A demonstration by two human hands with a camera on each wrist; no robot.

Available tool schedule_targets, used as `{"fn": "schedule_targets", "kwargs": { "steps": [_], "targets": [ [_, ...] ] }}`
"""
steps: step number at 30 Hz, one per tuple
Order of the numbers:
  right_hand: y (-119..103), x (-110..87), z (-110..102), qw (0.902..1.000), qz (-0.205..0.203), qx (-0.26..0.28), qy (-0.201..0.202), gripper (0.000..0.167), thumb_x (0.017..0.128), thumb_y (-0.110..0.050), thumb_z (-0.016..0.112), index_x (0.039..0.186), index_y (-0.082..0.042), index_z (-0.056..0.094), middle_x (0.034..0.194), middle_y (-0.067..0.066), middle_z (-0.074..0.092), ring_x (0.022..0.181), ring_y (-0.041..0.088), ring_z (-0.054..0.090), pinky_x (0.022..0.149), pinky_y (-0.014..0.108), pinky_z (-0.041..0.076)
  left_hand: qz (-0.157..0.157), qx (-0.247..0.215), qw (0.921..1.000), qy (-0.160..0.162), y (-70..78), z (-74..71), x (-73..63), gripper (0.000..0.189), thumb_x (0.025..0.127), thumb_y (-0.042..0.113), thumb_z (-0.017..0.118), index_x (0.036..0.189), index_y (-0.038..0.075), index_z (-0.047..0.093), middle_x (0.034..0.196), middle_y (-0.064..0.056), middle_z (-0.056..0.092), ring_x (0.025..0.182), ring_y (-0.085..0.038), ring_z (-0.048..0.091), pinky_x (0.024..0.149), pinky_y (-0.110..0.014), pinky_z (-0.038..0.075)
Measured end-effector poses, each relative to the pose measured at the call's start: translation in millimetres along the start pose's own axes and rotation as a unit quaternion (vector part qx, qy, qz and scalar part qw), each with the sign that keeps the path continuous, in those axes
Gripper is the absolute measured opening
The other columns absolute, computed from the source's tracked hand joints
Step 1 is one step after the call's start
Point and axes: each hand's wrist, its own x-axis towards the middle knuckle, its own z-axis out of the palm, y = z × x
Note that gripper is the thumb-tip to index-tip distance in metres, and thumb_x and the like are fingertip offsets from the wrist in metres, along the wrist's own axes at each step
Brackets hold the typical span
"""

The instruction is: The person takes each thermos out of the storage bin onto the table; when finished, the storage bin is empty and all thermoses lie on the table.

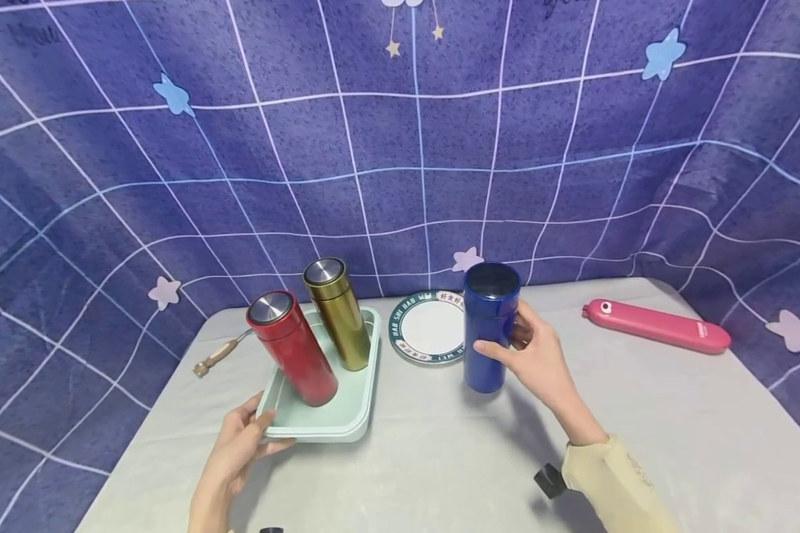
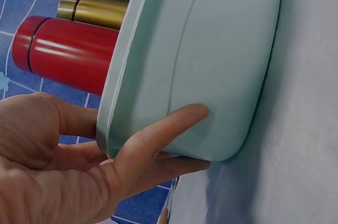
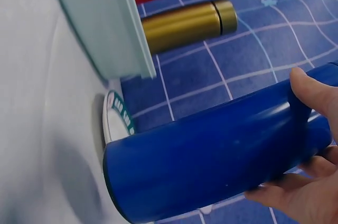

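Right hand (image 1: pixel 536 359): comes in from the lower right, forearm slanting up and inward, pale sleeve (image 1: pixel 616 485) behind the wrist. Firm grip on blue flask (image 1: pixel 484 318) from its right side; thumb across the near face, other fingers round the far side. Flask upright, lid up, right of centre. Base looks raised off the table (image 1: pixel 413 477) in the right wrist view, shadow lying apart from it.

Left hand (image 1: pixel 236 444): forearm rises from the bottom edge, left of centre. Gripping tray (image 1: pixel 353 407) at its near left corner. Left wrist view: digits at the rim, one stretched along the outer wall, another near the lower corner. Cannot tell whether the tray is fully on the table.

In tray: red flask (image 1: pixel 296 355) at near left, gold flask (image 1: pixel 340 318) behind it to the right; both standing.

Plate (image 1: pixel 430 326) lies between tray and blue flask, right edge partly hidden by the latter. Wooden-handled tool (image 1: pixel 223 350) left of tray. Pink case (image 1: pixel 660 326) far right. Blue gridded cloth (image 1: pixel 373 148) hangs behind.
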Motion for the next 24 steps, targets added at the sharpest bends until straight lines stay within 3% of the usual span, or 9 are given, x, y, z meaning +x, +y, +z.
{"fn": "schedule_targets", "kwargs": {
  "steps": [4,11,14,21,24],
  "targets": [
    [4.8,-2.0,-9.9,0.9997,-0.001,-0.017,0.017,0.065,0.076,-0.018,0.085,0.133,-0.008,0.055,0.117,0.017,0.068,0.100,0.025,0.067,0.095,0.038,0.056,-0.001,-0.003,1.0000,0.004,0.1,-1.4,-0.9,0.052,0.102,-0.002,0.029,0.149,-0.015,0.010,0.146,-0.043,0.027,0.120,-0.040,0.051,0.087,-0.046,0.058],
    [17.6,-5.0,-26.7,0.9986,0.003,-0.023,0.048,0.062,0.077,-0.015,0.084,0.132,-0.006,0.056,0.117,0.017,0.068,0.093,0.000,0.065,0.086,0.011,0.052,-0.004,0.003,1.0000,-0.001,-1.6,-1.8,2.3,0.054,0.103,-0.001,0.031,0.149,-0.015,0.007,0.147,-0.043,0.024,0.124,-0.044,0.047,0.087,-0.046,0.058],
    [23.3,-6.0,-32.3,0.9979,-0.006,-0.020,0.061,0.061,0.077,-0.013,0.083,0.131,-0.005,0.056,0.115,0.016,0.069,0.091,-0.003,0.064,0.083,0.010,0.053,-0.005,0.001,1.0000,0.000,-1.8,-1.9,2.4,0.054,0.103,-0.001,0.031,0.149,-0.015,0.007,0.147,-0.043,0.024,0.125,-0.045,0.046,0.087,-0.046,0.058],
    [32.9,-9.0,-42.0,0.9964,0.001,-0.014,0.084,0.061,0.077,-0.010,0.083,0.131,-0.003,0.056,0.104,-0.012,0.067,0.091,-0.003,0.065,0.081,0.011,0.055,0.000,0.001,1.0000,-0.003,-2.1,-1.8,3.5,0.055,0.102,-0.001,0.031,0.149,-0.016,0.006,0.145,-0.045,0.024,0.125,-0.048,0.045,0.087,-0.047,0.058],
    [35.0,-10.0,-44.0,0.9958,0.012,-0.012,0.090,0.063,0.077,-0.011,0.083,0.132,-0.003,0.055,0.105,-0.010,0.066,0.092,-0.003,0.064,0.081,0.011,0.055,-0.001,0.002,1.0000,0.000,-1.8,-1.8,2.6,0.054,0.102,-0.001,0.031,0.149,-0.016,0.007,0.145,-0.045,0.025,0.124,-0.046,0.047,0.086,-0.047,0.058]
  ]
}}
